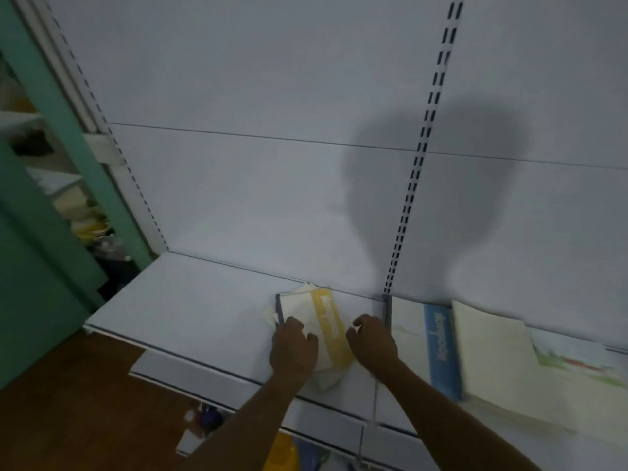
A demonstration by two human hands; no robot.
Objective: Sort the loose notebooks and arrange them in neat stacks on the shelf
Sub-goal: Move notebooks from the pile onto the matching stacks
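A small stack of notebooks lies on the white shelf [190,300]; the top notebook [328,317] is cream with a yellow band along its right side. My left hand [294,348] presses on the stack's left front part, fingers curled over the cover. My right hand [372,341] sits at the stack's right edge, fingers curled against it. Further right lie a blue-spined notebook [441,348] and a cream notebook [492,355], loosely overlapping. The lower notebooks under the yellow one stick out unevenly at the left and front.
A white back panel with a slotted upright [418,158] rises behind the shelf. A green frame [51,107] and cluttered shelves stand at the left. Brown floor [68,402] and a lower shelf with yellow and blue items [289,450] lie below.
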